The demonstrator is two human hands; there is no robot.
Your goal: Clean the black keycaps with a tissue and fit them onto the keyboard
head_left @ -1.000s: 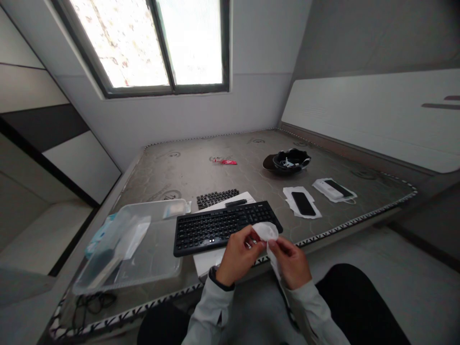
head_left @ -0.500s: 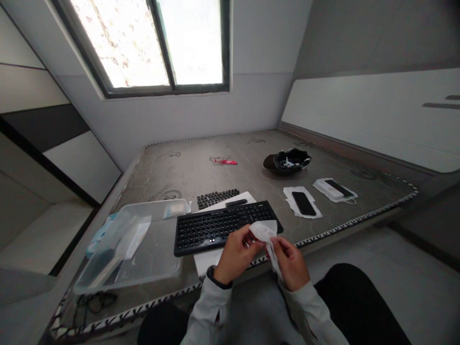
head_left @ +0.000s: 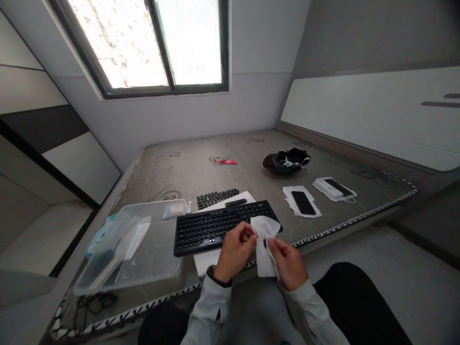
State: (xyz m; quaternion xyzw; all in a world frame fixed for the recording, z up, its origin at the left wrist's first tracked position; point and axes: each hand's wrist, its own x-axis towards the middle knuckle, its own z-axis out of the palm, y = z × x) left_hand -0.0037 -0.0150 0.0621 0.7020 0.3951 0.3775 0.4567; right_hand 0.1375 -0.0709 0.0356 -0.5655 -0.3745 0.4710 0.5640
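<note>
A white tissue (head_left: 266,263) hangs between my two hands, in front of the black keyboard's right end. My left hand (head_left: 235,251) pinches its left side with thumb and fingers. On the other side my right hand (head_left: 289,264) is closed on the tissue. Close to the right fingertips a small black piece (head_left: 265,243) shows against the white; it is too small to name for sure. The black keyboard (head_left: 208,230) lies across a white sheet or box (head_left: 208,262) at the bed's edge. Behind it sits a block of loose black keycaps (head_left: 217,198).
To the left stands a clear plastic bin (head_left: 154,275) with a white packet and a blue pack near it. A black tool (head_left: 235,202) lies behind the keyboard. Two phones (head_left: 303,202) on white tissues, a cap (head_left: 287,163) and a red wrapper (head_left: 225,162) lie farther off.
The tissue has been opened out and now hangs flatter below my fingers. A small black piece has come into sight on it. My hands have stayed nearly in place.
</note>
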